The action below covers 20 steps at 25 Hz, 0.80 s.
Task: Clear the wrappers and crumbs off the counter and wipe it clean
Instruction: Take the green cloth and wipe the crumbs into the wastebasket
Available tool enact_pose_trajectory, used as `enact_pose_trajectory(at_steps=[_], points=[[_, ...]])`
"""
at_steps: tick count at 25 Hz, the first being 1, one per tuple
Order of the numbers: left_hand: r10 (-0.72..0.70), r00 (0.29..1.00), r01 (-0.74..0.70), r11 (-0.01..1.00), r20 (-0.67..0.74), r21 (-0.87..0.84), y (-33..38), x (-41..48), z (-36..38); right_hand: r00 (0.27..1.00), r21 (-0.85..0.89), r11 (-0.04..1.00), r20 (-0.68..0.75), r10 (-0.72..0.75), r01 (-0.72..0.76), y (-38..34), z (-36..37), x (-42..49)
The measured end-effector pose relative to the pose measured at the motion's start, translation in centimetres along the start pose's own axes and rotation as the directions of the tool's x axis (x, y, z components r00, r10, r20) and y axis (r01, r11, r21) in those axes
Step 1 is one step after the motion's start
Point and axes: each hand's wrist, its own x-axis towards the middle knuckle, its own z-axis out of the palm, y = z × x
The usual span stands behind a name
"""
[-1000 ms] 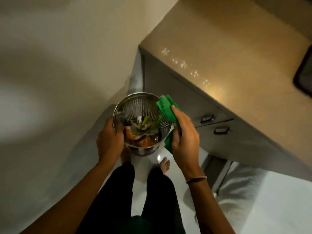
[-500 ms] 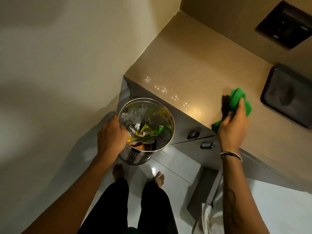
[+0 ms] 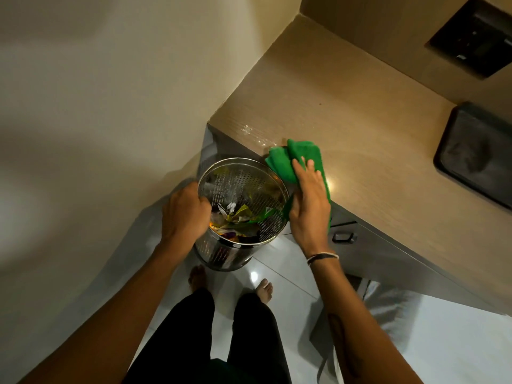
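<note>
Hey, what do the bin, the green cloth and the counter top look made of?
Bin: shiny metal, probably stainless steel; it reflects light and its wall is punched with small holes. Green cloth: soft matte fuzzy fabric, possibly microfibre; it folds and drapes. Counter top: faint wood-grain lines, smooth with a glare spot; laminate or sealed wood, cannot tell which.

Your counter point(image 3: 360, 106) is a tan, wood-grain top that runs into the wall corner. Pale crumbs point(image 3: 250, 131) lie near its front edge. A green cloth point(image 3: 302, 153) lies just beside them, overhanging that edge. A black tray point(image 3: 476, 162) sits well apart at your right.
</note>
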Motion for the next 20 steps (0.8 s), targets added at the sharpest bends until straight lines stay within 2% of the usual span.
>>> enact_pose_trajectory(at_steps=[2, 4, 6, 7, 10, 12, 14, 15, 16, 17, 18, 20], points=[[0.003, 1.0, -0.003, 1.0, 0.017, -0.022, 0.3, -0.5, -0.3, 0.992, 0.156, 0.988, 0.124, -0.022, 0.002, -0.9, 0.1, -1.2], [0.002, 0.999, -0.001, 1.0, 0.042, -0.026, 0.6, -0.9, -0.5, 0.955, 0.215, 0.975, 0.271, -0.118, 0.06, -2.1, -0.1, -2.2], [0.006, 0.999, -0.004, 0.999, 0.047, -0.034, 0.6, -0.9, -0.7, 0.93, 0.284, 0.954, 0.314, -0.19, 0.099, -2.5, -0.8, -2.9], [0.007, 0.999, -0.006, 0.999, 0.038, -0.035, 0.6, -0.8, -0.8, 0.937, 0.336, 0.94, 0.307, -0.167, 0.057, -2.7, -1.5, -2.8], [0.002, 1.0, -0.001, 0.999, 0.015, -0.037, 0.3, -0.5, -1.3, 0.973, 0.49, 0.86, 0.229, 0.033, -0.144, -2.9, -4.3, -1.9], [0.001, 1.0, 0.0, 0.999, 0.017, -0.039, 0.0, -0.3, -1.5, 0.992, 0.556, 0.822, 0.029, 0.124, -0.119, -2.0, -6.6, -0.4], [0.002, 1.0, -0.002, 0.999, 0.02, -0.039, -0.1, 0.0, -1.6, 0.955, 0.485, 0.874, -0.243, 0.172, -0.033, -0.2, -9.0, 1.9], [0.004, 1.0, -0.003, 0.999, 0.02, -0.043, 0.0, 0.1, -1.5, 0.929, 0.418, 0.908, -0.329, 0.171, -0.02, 1.0, -10.0, 3.2], [0.009, 1.0, -0.008, 0.999, 0.017, -0.041, 0.1, 0.1, -1.4, 0.922, 0.341, 0.939, -0.35, 0.165, -0.039, 2.0, -10.8, 4.4], [0.01, 1.0, -0.009, 0.999, 0.009, -0.034, 0.1, 0.2, -1.3, 0.939, 0.251, 0.965, -0.307, 0.155, -0.077, 2.7, -10.9, 5.4], [0.003, 1.0, -0.003, 1.0, -0.001, -0.026, 0.0, 0.4, -1.2, 0.968, 0.125, 0.985, -0.206, 0.144, -0.12, 3.3, -10.5, 6.2], [-0.017, 1.0, 0.017, 0.999, -0.009, -0.027, -0.5, 0.9, -0.9, 0.997, -0.245, 0.966, -0.001, 0.081, -0.079, 4.7, -8.5, 6.9]])
